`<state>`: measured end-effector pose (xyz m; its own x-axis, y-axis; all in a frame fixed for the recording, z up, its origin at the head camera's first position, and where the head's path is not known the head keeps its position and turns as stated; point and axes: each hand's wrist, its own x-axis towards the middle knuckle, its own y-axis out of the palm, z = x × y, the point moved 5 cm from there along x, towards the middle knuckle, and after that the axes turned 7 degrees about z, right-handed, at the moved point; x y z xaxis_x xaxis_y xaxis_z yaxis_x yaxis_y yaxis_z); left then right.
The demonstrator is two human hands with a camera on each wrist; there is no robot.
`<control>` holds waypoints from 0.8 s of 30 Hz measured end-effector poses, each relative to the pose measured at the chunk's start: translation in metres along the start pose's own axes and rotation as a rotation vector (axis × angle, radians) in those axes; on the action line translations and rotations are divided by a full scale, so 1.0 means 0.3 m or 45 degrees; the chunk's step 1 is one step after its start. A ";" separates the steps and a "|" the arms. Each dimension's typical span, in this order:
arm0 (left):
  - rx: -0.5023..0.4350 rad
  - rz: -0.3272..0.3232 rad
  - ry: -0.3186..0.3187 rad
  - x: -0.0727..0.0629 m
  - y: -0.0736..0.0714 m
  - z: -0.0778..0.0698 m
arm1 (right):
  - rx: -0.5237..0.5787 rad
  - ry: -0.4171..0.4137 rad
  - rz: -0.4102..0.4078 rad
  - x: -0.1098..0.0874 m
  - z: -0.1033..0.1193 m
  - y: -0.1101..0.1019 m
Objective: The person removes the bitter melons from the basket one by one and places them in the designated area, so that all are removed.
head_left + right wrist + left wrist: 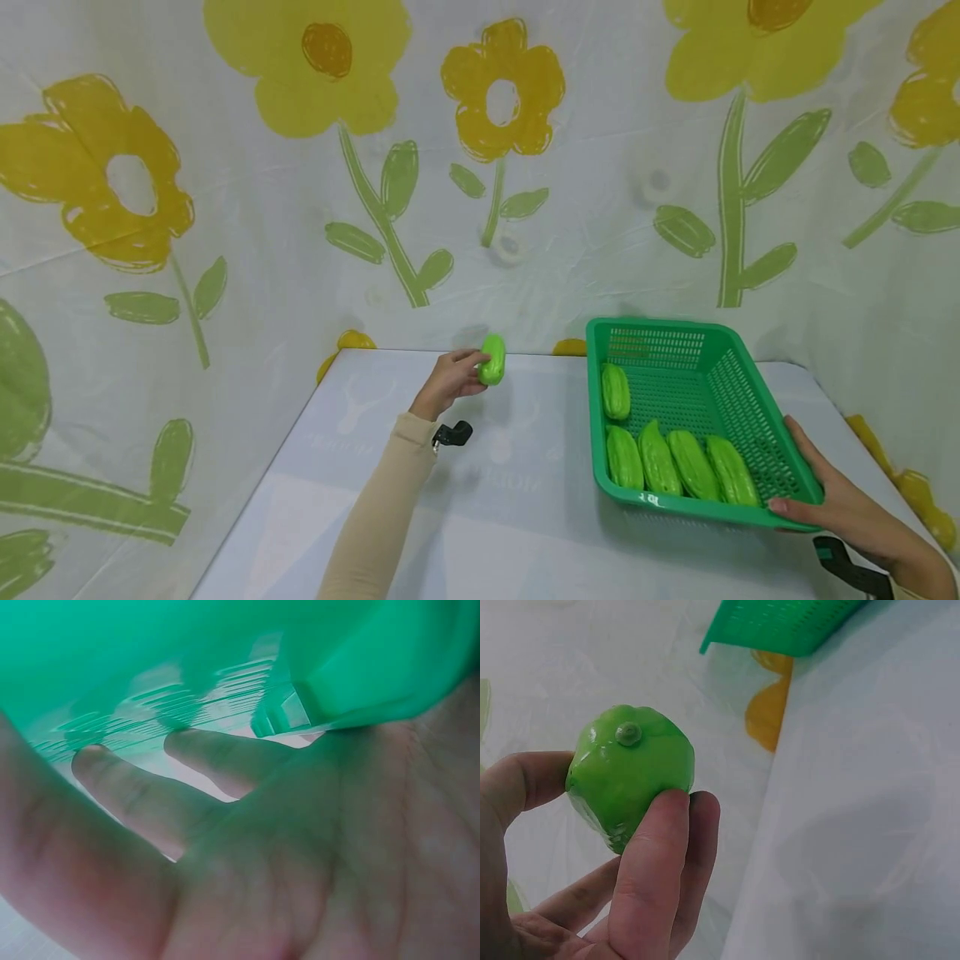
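In the head view, my left hand (450, 383) pinches a light green, ridged bitter melon (492, 360) above the far part of the table. The left wrist view shows its stem nub facing the camera, with thumb and fingers on opposite sides of the bitter melon (634, 776). At the right, my right hand (851, 504) grips the near right corner of a green plastic basket (596, 433). Its thumb lies over the rim, and in the right wrist view the other fingers (135, 791) reach beneath the basket. Several bitter melons (692, 465) lie inside, mostly along the near side.
A white table (495, 533) with faint printing lies under both hands. White cloth (592, 167) printed with yellow flowers hangs behind the table and at its sides. Black wrist cameras (453, 433) sit on both wrists.
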<state>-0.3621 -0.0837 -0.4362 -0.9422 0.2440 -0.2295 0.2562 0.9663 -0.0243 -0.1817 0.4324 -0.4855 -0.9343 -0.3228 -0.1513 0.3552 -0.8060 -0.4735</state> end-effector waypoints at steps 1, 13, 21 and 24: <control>0.005 -0.001 -0.005 0.000 -0.002 0.006 | 0.007 0.000 -0.002 0.000 -0.001 0.001; 0.027 -0.015 -0.048 0.003 -0.030 0.058 | 0.046 0.022 0.005 -0.003 0.008 0.000; 0.068 0.006 -0.053 0.014 -0.044 0.087 | -0.003 0.043 0.017 -0.004 0.009 -0.007; 0.074 0.004 -0.056 0.018 -0.049 0.101 | -0.054 0.060 0.023 -0.004 0.008 -0.010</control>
<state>-0.3645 -0.0991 -0.4666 -0.9315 0.2417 -0.2719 0.2722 0.9589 -0.0801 -0.1816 0.4341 -0.4818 -0.9285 -0.3126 -0.2004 0.3713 -0.7780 -0.5068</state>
